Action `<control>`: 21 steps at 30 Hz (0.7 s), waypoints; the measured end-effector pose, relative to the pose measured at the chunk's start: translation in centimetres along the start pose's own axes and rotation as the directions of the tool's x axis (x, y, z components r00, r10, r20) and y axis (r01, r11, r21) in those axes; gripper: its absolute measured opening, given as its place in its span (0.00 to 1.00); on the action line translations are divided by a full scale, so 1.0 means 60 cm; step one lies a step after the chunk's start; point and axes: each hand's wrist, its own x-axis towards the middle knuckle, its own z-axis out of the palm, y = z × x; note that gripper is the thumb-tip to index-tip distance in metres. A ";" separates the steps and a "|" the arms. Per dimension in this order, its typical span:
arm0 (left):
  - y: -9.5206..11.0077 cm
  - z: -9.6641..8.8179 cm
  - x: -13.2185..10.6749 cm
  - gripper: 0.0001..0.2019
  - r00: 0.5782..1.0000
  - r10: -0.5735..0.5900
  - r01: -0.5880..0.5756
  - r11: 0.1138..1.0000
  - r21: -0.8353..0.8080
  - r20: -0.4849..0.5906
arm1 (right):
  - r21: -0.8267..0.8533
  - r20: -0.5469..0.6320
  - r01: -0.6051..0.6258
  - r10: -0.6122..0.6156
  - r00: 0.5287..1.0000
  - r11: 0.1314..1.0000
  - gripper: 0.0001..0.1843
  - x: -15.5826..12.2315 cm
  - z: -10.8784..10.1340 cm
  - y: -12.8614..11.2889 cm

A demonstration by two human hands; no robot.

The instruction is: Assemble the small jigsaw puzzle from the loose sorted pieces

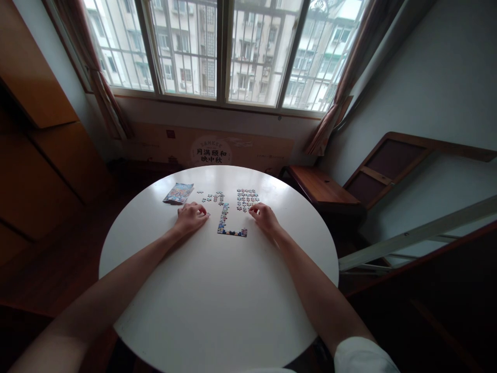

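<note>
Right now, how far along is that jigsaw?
Early on. Done: an L-shaped strip of joined pieces lies on the white table. In hand: the left hand and right hand rest either side of it, near the loose pieces; their grip is too small to tell. Left: those loose pieces, not yet joined.

Cardboard panel (248,147): round emblem (212,151) reads "月满颐和 映中秋"; the arched lettering above it is unclear. Puzzle packet (178,193) on the surface (217,300): print too small to read.

table (217,300): puzzle strip (229,225) centre | loose pieces (247,198) behind it | packet (178,193) left of both
</note>
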 end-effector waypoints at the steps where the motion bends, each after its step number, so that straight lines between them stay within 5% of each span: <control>1: 0.000 0.000 0.000 0.13 1.000 0.001 -0.001 1.000 0.000 0.001 | 0.011 0.002 0.003 -0.003 1.000 1.000 0.07 0.001 0.003 0.001; 11: -0.001 0.001 0.001 0.13 1.000 0.001 -0.001 1.000 -0.002 0.003 | 0.311 -0.005 -0.112 0.119 0.993 0.944 0.09 0.007 0.004 0.000; 17: 0.000 0.000 0.001 0.13 1.000 -0.011 0.011 1.000 0.000 0.010 | 0.679 0.083 -0.302 0.339 0.937 0.669 0.09 0.021 -0.050 0.004; 19: 0.000 0.000 0.001 0.12 1.000 -0.011 0.011 1.000 0.000 0.008 | 0.857 -0.113 -0.165 0.492 0.863 0.487 0.07 0.026 -0.092 0.020; 21: 0.000 0.000 0.001 0.12 1.000 -0.008 0.008 1.000 -0.002 0.007 | 0.927 -0.325 0.091 0.656 0.681 0.365 0.07 0.027 -0.133 0.041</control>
